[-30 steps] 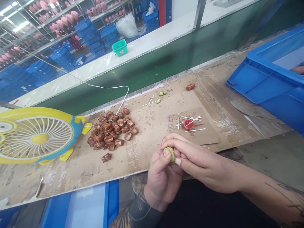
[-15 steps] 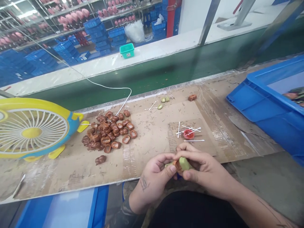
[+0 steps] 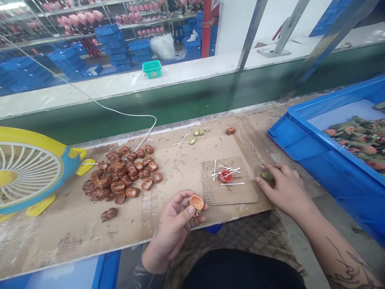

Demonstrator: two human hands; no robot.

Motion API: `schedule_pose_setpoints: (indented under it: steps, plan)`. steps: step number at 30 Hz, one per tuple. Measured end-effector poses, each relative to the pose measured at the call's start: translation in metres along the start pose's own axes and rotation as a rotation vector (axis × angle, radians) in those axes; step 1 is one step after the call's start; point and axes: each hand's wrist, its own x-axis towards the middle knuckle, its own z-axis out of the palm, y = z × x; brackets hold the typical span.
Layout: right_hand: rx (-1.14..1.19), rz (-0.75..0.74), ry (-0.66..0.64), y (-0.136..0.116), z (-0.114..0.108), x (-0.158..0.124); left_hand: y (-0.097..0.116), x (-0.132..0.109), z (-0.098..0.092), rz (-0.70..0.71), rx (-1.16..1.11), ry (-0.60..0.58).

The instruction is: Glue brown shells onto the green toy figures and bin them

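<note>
My left hand (image 3: pixel 177 220) pinches a small painted figure piece (image 3: pixel 196 202) between thumb and fingers, above the front edge of the cardboard. Its orange-brown oval hollow faces up, and bits of green and red show below. To the right, my right hand (image 3: pixel 284 186) has thumb and fingers around a green oval piece (image 3: pixel 267 176), low over the cardboard's right side; whether the piece touches the cardboard I cannot tell. Between the hands lies a small cardboard sheet (image 3: pixel 240 194) bearing a red paint cup (image 3: pixel 226 176) and several cotton swabs (image 3: pixel 233 184).
Brown hollow pieces (image 3: pixel 126 172) are heaped left of centre, beside a yellow and blue fan (image 3: pixel 64 168). Green pieces (image 3: pixel 197 131) and one brown piece (image 3: pixel 230 131) lie farther back. A blue crate (image 3: pixel 294 132) with painted pieces stands right. A green basket (image 3: pixel 152 69) sits on the ledge.
My hands were together on the piece and have moved apart. The right hand has gone right with the green oval piece, leaving the orange-brown hollow exposed in the left. The view has shifted right.
</note>
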Motion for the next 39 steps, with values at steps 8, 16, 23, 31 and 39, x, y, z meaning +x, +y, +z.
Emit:
schedule_pose_setpoints:
  steps: [8,16,23,31,39]
  plan:
    - [0.641,0.090,-0.294,-0.073,-0.020,0.018,-0.005,0.007,0.013,0.096,0.048,-0.008]
    - [0.720,-0.044,-0.445,-0.090,-0.017,0.023,-0.014,0.017,0.003,0.220,0.150,-0.083]
    - [0.577,-0.194,-0.206,-0.092,-0.034,0.011,-0.015,0.021,0.003,0.309,0.231,-0.051]
    - [0.571,-0.244,-0.045,-0.088,-0.029,0.003,-0.020,0.029,0.011,0.347,0.265,-0.035]
    - [0.977,-0.067,0.007,-0.104,-0.042,-0.021,-0.020,0.037,0.029,0.355,0.286,0.021]
